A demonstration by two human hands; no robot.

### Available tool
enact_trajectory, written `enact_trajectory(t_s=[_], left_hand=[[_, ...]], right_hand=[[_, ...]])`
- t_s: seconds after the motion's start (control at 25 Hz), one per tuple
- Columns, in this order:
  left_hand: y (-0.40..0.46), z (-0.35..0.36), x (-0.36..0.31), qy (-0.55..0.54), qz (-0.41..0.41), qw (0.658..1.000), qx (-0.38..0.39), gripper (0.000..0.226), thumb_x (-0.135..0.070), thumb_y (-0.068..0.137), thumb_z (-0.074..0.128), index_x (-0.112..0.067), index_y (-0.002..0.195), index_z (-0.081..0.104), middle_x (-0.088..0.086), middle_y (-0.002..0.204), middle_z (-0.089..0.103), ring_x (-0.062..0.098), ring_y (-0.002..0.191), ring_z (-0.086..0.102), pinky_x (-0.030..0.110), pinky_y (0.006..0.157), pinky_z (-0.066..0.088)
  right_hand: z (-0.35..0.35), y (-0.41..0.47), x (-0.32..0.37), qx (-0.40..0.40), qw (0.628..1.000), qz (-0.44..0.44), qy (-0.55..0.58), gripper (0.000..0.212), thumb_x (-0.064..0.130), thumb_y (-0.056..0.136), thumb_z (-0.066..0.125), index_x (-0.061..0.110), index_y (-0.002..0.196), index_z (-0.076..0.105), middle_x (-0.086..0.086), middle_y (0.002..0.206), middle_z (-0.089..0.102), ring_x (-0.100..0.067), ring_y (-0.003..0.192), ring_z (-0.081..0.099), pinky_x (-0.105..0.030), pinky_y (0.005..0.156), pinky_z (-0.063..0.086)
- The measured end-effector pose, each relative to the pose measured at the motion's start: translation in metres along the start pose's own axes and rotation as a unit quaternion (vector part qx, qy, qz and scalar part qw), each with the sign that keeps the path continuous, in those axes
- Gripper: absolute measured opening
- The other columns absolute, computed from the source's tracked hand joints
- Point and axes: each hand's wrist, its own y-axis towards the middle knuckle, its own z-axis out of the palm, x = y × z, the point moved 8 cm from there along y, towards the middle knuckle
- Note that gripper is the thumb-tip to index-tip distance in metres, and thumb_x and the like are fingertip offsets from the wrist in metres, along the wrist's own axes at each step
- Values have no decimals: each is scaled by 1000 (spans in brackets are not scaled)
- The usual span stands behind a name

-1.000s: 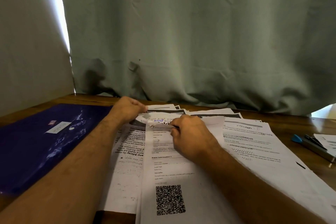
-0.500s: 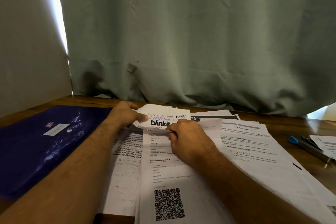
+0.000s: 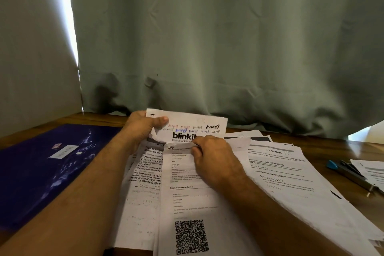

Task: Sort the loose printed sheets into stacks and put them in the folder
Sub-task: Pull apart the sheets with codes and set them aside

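Left hand (image 3: 141,129) pinching slip (image 3: 188,129), lifted to read and sort; right hand (image 3: 212,159) pinning sheet (image 3: 187,197), fingers curled at top edge. Folder (image 3: 45,170) closed, left.

bare table (image 3: 311,143) strip behind sheets (image 3: 291,183), curtain (image 3: 228,48) close behind, folder (image 3: 41,172) left

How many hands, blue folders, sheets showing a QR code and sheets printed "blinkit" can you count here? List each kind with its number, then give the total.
Hands: 2, the left hand and the right hand
Blue folder: 1
QR-code sheet: 1
Blinkit sheet: 1
Total: 5
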Motion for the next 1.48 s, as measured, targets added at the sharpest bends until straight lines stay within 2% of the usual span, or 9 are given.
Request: enact_trajectory(t_s=[0.2,0.4,0.52,0.68,0.76,0.96,1.16,1.32,1.48], left_hand=[[-6,-17,-33,-66,110,987,-99,14,-20,83,80,-16,94,72,3,86,79,22,77,77,39,64,62],[-27,-26,-81,-93,219,956,-170,7,-22,86,77,-22,89,72,-4,82,78,15,73,76,26,57,60],[-42,-22,-115,-131,273,934,-189,5,-22,87,76,-22,89,72,-1,86,78,17,79,77,29,64,61],[-73,-8,-188,-145,385,893,-181,7,-25,87,77,-23,90,72,1,90,77,14,81,76,24,65,60],[-91,3,-224,-108,442,873,-173,7,-26,86,78,-26,88,72,-2,89,75,12,79,74,22,65,59],[-129,24,-279,-56,515,842,-149,11,-20,86,79,-28,85,71,-13,79,71,2,72,68,17,64,54],[-145,44,-288,-59,517,850,-82,12,-15,89,75,-26,84,71,-15,76,73,5,73,71,21,65,57],[-154,64,-288,-114,487,866,-6,10,-13,92,71,-18,84,73,-7,73,75,9,71,73,22,62,58],[-166,85,-297,-88,484,869,57,21,-32,94,65,-27,75,72,-10,68,70,6,65,67,21,59,54]], right_hand=[[5,2,-3,6,1000,9,-20,27,33,100,51,25,124,61,1,114,63,-14,100,59,-30,94,49],[8,9,-5,41,998,25,-28,26,29,99,55,22,122,62,-2,114,63,-18,101,60,-32,96,51],[11,10,-9,54,998,35,-21,28,28,98,57,24,126,60,-1,122,63,-19,105,61,-34,98,51],[1,4,-10,27,998,40,32,51,35,100,49,41,147,31,4,140,51,-15,118,55,-37,101,47],[-15,0,-8,-16,998,22,48,55,39,100,47,43,149,22,6,137,54,-12,115,56,-35,98,50],[-97,-18,12,-211,973,-84,49,26,35,100,50,31,124,60,8,118,67,-9,105,61,-32,98,51],[-179,-42,41,-357,919,-166,32,17,15,95,61,14,109,70,-4,94,70,-22,78,65,-42,73,58],[-242,-55,58,-421,883,-207,21,18,9,92,63,7,108,71,-8,92,69,-23,77,64,-38,74,57],[-295,-64,68,-467,858,-214,1,15,12,90,62,7,100,72,-9,92,70,-23,78,63,-39,75,55]])
